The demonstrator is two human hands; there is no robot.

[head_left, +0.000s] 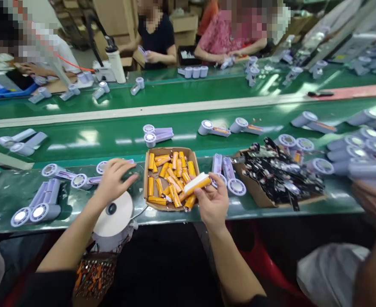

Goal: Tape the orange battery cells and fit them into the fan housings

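Note:
My right hand pinches an orange battery cell with a white strip on it, held over the right side of a cardboard tray full of several orange cells. My left hand reaches out over the green bench left of the tray, fingers curled, above a lilac handheld fan and a white roll of tape. I cannot make out anything inside the left fingers.
More lilac fans lie about the bench and on the green conveyor. A cardboard box of black parts sits to the right. A co-worker's hand shows at the right edge; other people sit across the line.

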